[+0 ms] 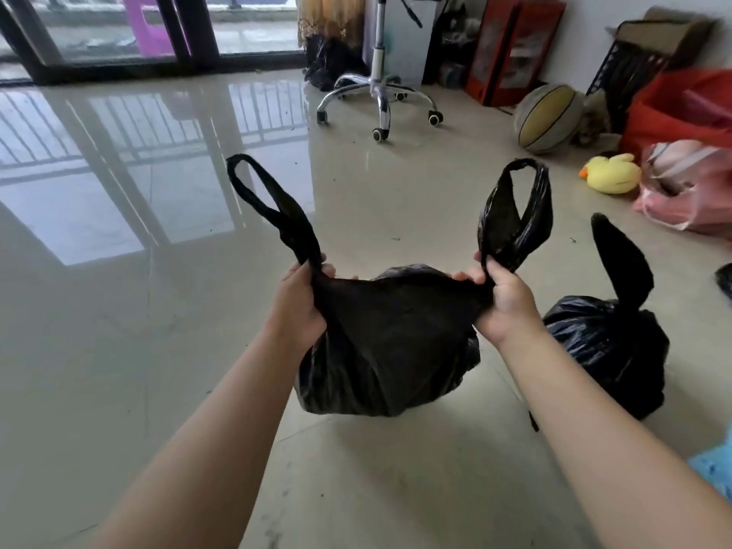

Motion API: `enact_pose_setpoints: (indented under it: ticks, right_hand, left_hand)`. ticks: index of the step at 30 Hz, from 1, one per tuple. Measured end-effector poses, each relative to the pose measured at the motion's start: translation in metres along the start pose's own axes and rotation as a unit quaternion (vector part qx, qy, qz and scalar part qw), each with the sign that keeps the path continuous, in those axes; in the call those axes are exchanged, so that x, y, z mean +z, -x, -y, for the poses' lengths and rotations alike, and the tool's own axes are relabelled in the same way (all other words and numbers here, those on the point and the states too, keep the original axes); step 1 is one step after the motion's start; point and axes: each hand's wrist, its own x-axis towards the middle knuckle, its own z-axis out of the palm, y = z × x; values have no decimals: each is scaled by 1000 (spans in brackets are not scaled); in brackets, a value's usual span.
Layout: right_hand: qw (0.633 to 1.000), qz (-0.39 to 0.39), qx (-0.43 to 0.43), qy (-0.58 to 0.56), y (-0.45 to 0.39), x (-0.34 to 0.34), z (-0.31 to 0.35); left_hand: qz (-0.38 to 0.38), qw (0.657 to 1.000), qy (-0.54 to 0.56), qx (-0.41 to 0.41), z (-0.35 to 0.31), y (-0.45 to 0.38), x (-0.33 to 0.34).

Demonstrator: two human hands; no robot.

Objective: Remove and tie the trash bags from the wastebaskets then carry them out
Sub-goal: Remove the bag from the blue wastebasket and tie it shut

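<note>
Left hand: fist closed round the base of the left handle loop.
Right hand: likewise gripping the right handle loop.
Trash bag: centre frame, mouth stretched apart, seemingly readied for knotting.
Second bag: lower right on the floor, apparently tied.

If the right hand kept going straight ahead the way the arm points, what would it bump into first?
Probably nothing soon. The right hand, gripping the black trash bag's handle, points up and away over bare floor; the office chair base lies farther along, though depth is hard to judge.
</note>
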Motion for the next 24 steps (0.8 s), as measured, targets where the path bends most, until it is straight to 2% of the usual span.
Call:
enact_pose_setpoints:
  ticks: [2,5,7,10,14,15,18,20,22,24]
  right_hand:
    - [999,7,31,17,0,1,-3]
    - [989,30,77,123,-3,4,-5]
    - [974,55,109,192,-5,6,-5]
    - [955,54,120,264,-10,6,-10]
    - [942,54,103,315,-13,11,-22]
    - [941,62,81,322,-12,13,-24]
    - [948,79,5,309,-10,15,-28]
    - [958,73,-6,276,-10,15,-28]
    - [965,76,12,253,-10,15,-28]
    - [965,77,26,249,-10,14,-29]
  left_hand:
    - [10,1000,16,-13,3,-1,2]
    - [-1,999,46,-21,6,-2,3]
    - [1,997,36,-64,7,-2,-1]
    - [-6,990,-41,-134,10,0,-16]
    - [-34,975,-155,-155,13,0,-30]
    - [-31,979,-136,-146,12,0,-30]
    - [-27,995,10,-99,7,0,-25]
    - [-19,995,73,-73,6,-1,-23]
    - [4,994,79,-81,6,-1,-22]
    - [6,992,11,-124,10,-2,-22]
